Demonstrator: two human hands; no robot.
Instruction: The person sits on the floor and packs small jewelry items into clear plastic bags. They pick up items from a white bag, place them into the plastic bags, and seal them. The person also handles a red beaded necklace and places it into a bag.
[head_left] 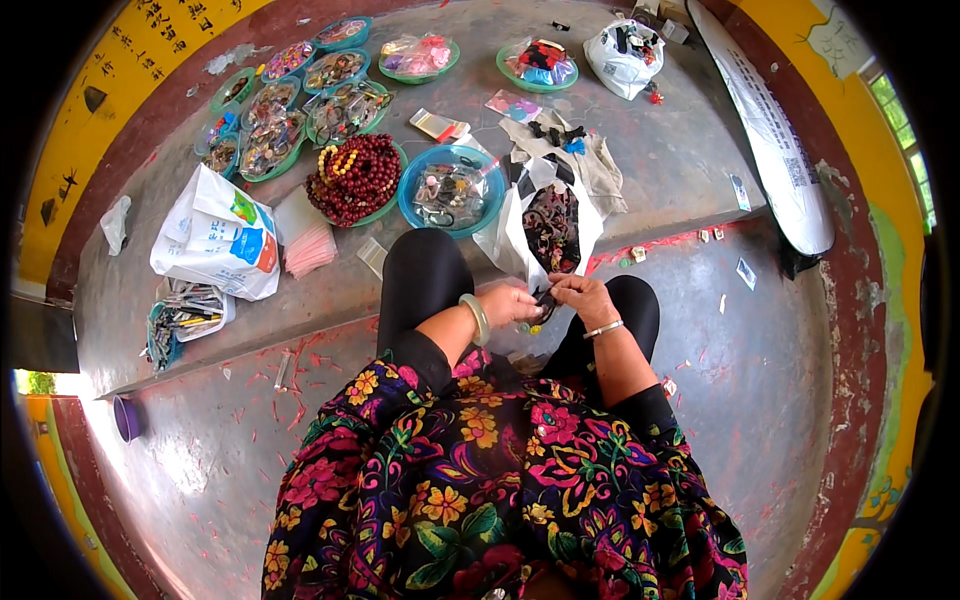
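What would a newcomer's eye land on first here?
Probably the floral garment filling the lower middle. Just above, the left hand and right hand meet at a small dark item. Upper left of them, dark red beads heap in a green basin.

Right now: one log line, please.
left hand: holding small dark item | right hand: at same item, grip unclear | beyond hands: open white bag, dark patterned contents | left of bag: blue basin

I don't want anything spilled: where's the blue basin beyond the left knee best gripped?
Probably its near rim, from the person's side, just right of the left knee: that curve shows bare, while a green bowl crowds the left and a white bag the right.
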